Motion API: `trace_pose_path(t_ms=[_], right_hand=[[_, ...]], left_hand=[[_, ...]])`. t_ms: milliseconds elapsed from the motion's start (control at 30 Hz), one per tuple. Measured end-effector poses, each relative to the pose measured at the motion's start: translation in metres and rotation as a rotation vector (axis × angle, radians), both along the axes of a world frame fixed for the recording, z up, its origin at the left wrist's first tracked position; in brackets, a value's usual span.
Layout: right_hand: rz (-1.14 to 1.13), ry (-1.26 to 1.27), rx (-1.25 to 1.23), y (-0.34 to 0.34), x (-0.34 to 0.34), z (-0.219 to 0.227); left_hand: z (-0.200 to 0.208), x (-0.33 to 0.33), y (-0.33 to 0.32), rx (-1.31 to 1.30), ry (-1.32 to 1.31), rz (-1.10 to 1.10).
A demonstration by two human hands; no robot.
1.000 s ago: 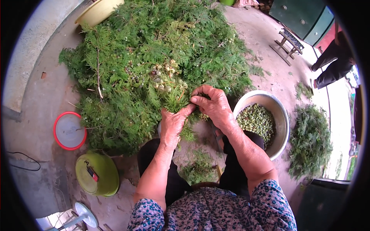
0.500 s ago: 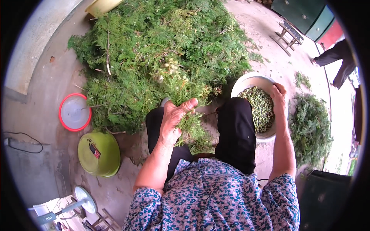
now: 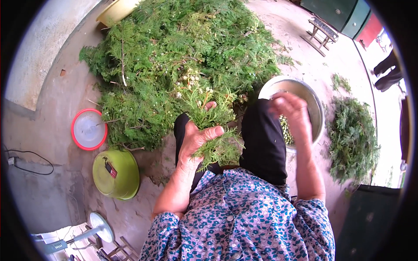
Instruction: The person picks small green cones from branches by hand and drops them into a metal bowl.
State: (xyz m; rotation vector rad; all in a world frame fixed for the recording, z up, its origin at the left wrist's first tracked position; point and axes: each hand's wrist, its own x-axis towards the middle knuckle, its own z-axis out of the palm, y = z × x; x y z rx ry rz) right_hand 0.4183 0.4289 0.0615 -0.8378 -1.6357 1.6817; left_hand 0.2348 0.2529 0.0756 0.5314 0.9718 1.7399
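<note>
My left hand (image 3: pixel 193 140) is closed round a leafy evergreen sprig (image 3: pixel 213 114) above my left knee. Pale round cones cluster at the sprig's far end. Over the near-left part of a wide metal basin (image 3: pixel 314 98), my right hand (image 3: pixel 292 109) hangs with fingers curled and smeared by motion; whether anything is in them does not show. Small green cones (image 3: pixel 286 132) lie in the basin, partly hidden by that hand and my right knee. A large heap of cut evergreen branches (image 3: pixel 183 56) spreads out ahead of me, just beyond the sprig.
To the right lies a smaller pile of evergreen sprigs (image 3: pixel 353 141). On the left are a red-rimmed basin (image 3: pixel 89 129) and an upturned green tub (image 3: pixel 117 176) with a small dark object on it. A fan (image 3: pixel 101 227), a low stool (image 3: pixel 321 35) and another person's legs (image 3: pixel 389 74) stand farther off.
My right hand has left the basin's right rim and swung left over the cones. My left hand still grips the sprig, now spread wider. The other person's legs have shifted toward the right edge.
</note>
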Motion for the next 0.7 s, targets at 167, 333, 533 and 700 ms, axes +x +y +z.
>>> trace_pose_path(t_ms=[167, 333, 533, 700], right_hand=[[0.305, 0.056, -0.069, -0.06, -0.047, 0.0], [0.036, 0.093, -0.207, -0.061, -0.052, -0.024], [-0.016, 0.425, -0.415, -0.035, -0.045, -0.032], [0.18, 0.476, -0.615, -0.049, -0.052, -0.025]], left_hand=[[-0.013, 0.005, -0.006, -0.091, -0.001, 0.019], [-0.005, 0.008, -0.014, 0.116, 0.22, 0.02], [-0.021, 0.008, -0.007, -0.116, 0.002, 0.027], [-0.037, 0.004, -0.002, -0.035, -0.033, 0.047]])
